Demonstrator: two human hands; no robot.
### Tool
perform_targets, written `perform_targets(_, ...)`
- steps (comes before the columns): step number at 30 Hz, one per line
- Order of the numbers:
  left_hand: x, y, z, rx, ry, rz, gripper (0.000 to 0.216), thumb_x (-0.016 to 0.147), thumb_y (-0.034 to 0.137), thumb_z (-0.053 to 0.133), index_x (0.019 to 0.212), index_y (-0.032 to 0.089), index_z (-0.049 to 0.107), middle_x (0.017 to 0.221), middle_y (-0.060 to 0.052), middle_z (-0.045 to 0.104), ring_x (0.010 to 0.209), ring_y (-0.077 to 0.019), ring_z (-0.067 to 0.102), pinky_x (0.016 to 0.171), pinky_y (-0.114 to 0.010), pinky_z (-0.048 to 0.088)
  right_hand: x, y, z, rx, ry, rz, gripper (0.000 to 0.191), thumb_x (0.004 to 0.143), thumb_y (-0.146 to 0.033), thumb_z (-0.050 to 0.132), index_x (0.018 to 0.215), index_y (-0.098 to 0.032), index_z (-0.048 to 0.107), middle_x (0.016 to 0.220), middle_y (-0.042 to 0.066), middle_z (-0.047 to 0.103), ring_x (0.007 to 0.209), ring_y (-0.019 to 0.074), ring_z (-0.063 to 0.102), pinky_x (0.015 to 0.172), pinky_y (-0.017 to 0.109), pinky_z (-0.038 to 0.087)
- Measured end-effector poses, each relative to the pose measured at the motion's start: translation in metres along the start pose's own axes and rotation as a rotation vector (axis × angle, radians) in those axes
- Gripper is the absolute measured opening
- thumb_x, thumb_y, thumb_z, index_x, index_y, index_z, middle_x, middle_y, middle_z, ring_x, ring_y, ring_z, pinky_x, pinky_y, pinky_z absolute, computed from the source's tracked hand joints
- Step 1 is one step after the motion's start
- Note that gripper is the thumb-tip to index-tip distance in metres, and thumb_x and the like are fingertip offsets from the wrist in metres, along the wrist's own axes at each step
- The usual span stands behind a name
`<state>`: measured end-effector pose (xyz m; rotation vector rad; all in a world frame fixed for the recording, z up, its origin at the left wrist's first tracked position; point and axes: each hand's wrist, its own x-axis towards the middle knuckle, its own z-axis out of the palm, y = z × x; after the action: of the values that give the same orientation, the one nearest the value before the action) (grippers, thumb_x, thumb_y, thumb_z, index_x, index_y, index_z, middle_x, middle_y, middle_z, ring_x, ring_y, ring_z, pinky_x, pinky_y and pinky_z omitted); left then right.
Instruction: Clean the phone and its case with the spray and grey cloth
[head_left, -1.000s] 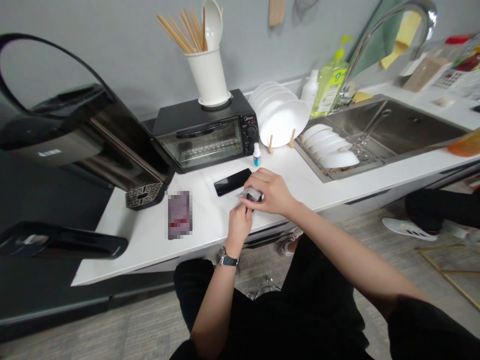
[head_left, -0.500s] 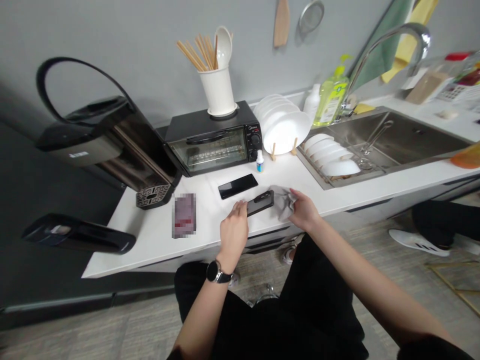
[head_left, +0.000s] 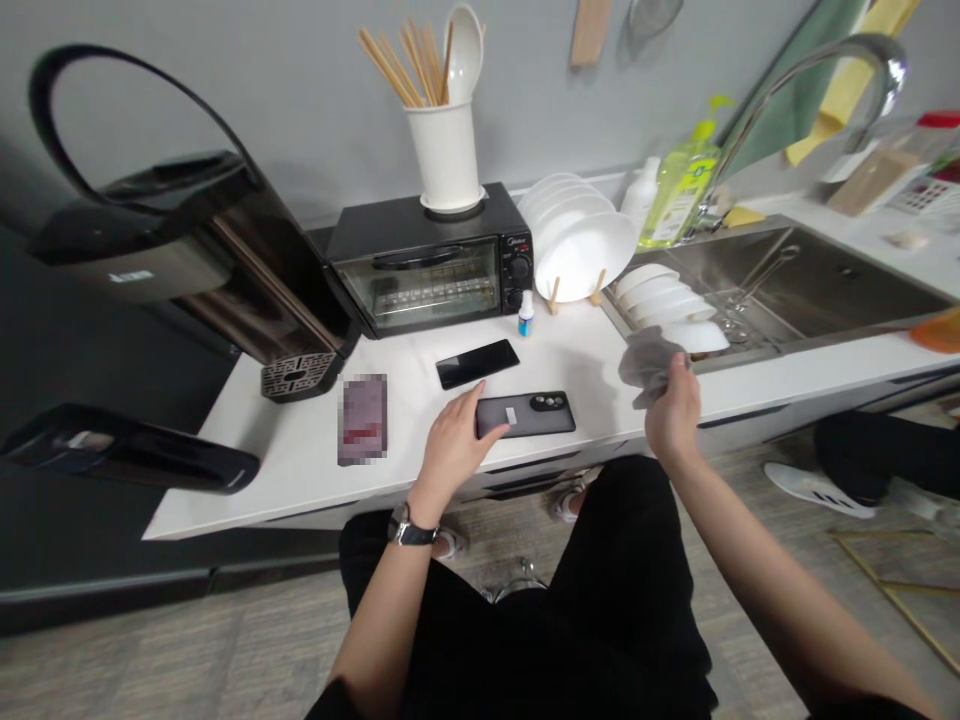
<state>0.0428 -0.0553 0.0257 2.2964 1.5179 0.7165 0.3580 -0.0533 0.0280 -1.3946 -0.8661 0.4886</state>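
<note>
A dark grey phone [head_left: 529, 413] lies back side up near the front edge of the white counter [head_left: 300, 470]. My left hand [head_left: 452, 443] grips its left end. My right hand [head_left: 673, 410] is closed on a crumpled grey cloth [head_left: 646, 363], held up to the right of the phone, near the sink's corner. A second black phone [head_left: 477, 362] lies flat just behind the first. A small dropper bottle [head_left: 526, 313] with a blue label stands by the toaster oven.
A black toaster oven [head_left: 431, 265] carries a white utensil holder [head_left: 445, 152]. White plates [head_left: 577, 245] stand in a rack beside the steel sink [head_left: 795, 280]. A black appliance [head_left: 180, 250] with its lid raised fills the left. Another person's legs and shoe [head_left: 806, 480] show at right.
The two hands have come apart: the left set the phone flat on the counter, and the right carried the grey cloth off to the right toward the sink.
</note>
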Motion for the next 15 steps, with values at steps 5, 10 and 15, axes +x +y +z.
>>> perform_targets(5,-0.002,-0.019,0.008,-0.054,-0.079,0.105,0.097,0.091,0.04,0.08,0.168,0.024,0.023,0.158,-0.016,0.054,0.146,-0.0345,0.052,0.124,-0.056,0.04,-0.044,0.001,0.037,-0.304,-0.646,-0.312,0.059,0.111,-0.058,0.031,0.143,-0.02,0.064,0.142,0.015,0.07,0.138,0.0288,0.062,0.121,0.054,0.045)
perform_targets(10,-0.003,-0.017,0.014,-0.149,-0.018,0.051,0.108,0.087,0.037,0.084,0.169,0.026,0.015,0.15,-0.012,0.062,0.139,-0.0318,0.056,0.119,-0.053,0.046,-0.096,0.017,0.076,-0.713,-0.647,-0.61,0.079,0.106,-0.061,0.046,0.16,-0.003,0.044,0.167,0.027,0.041,0.159,0.0417,0.036,0.129,0.066,0.028)
perform_targets(15,-0.005,-0.025,0.014,-0.185,-0.029,0.054,0.098,0.09,0.017,0.07,0.17,0.023,0.013,0.149,-0.015,0.06,0.138,-0.0309,0.057,0.117,-0.051,0.049,-0.134,0.003,0.107,-0.667,-0.755,-0.668,0.078,0.107,-0.058,0.045,0.162,-0.003,0.04,0.166,0.026,0.042,0.159,0.0373,0.038,0.129,0.059,0.035)
